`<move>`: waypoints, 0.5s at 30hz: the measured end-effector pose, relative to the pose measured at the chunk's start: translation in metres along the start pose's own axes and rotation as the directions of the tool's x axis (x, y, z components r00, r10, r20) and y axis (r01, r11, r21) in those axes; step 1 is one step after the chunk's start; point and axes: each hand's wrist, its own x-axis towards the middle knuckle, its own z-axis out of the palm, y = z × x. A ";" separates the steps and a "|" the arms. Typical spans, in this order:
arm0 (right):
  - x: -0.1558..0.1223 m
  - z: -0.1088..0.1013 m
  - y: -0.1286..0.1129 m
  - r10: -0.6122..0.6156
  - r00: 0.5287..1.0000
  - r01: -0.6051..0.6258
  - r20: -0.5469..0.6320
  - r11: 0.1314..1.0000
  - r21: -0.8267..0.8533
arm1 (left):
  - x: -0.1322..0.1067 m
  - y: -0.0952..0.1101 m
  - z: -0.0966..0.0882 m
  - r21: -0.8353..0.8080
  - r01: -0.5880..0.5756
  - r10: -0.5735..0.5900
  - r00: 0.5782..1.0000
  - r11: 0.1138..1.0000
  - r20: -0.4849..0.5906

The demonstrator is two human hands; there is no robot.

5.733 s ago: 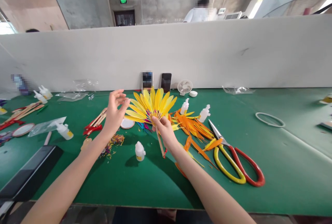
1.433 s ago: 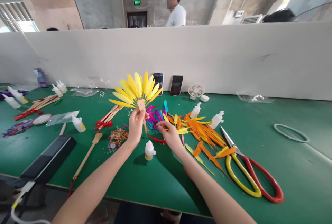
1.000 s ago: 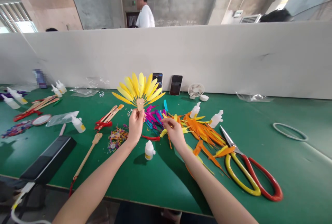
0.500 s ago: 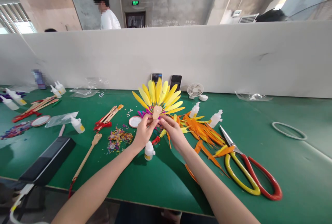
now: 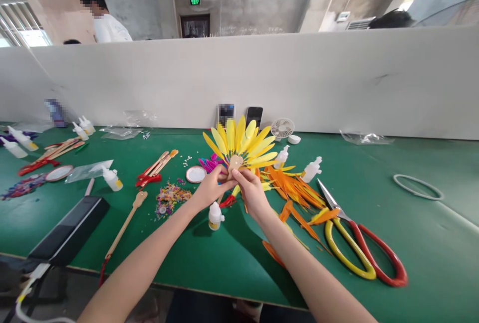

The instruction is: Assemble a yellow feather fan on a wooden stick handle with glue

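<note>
Head view: the small white bottle [image 5: 214,217] is taken as reference. The feather fan [image 5: 239,136] is held above the bench [image 5: 209,268], beyond the bottle and slightly to its right, yellow feathers spread upward. Both hands grip it: left hand [image 5: 210,187] and right hand [image 5: 255,193] pinch the wooden head [image 5: 235,163], thumbs close together at its base. A second ago the left hand alone carried the fan, further left, with the right hand apart near loose feathers. Judgement: two-handed hold should steady the fan. Orange feathers [image 5: 288,186] and scissors [image 5: 346,219] lie right of the bottle, a wooden stick [image 5: 124,226] left.
</note>
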 end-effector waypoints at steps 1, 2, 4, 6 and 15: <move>0.001 -0.001 0.000 -0.007 1.000 0.007 -0.002 1.000 -0.012 | 0.002 0.000 -0.002 -0.018 0.000 0.000 1.000 1.000 -0.014; 0.002 -0.002 -0.001 -0.011 1.000 0.011 -0.002 0.999 -0.033 | 0.005 0.001 -0.005 -0.049 -0.004 0.001 0.998 0.999 -0.056; 0.003 -0.005 -0.002 -0.005 1.000 0.006 0.006 0.997 -0.081 | 0.010 0.003 -0.011 -0.121 -0.018 -0.004 0.984 0.992 -0.180; 0.003 -0.005 -0.004 0.010 1.000 -0.007 0.028 0.993 -0.114 | 0.013 0.006 -0.018 -0.191 -0.043 -0.009 0.964 0.981 -0.265; -0.004 0.002 -0.011 0.049 0.987 -0.022 0.154 0.985 -0.172 | 0.005 0.026 -0.015 -0.342 -0.125 0.019 0.954 0.931 -0.299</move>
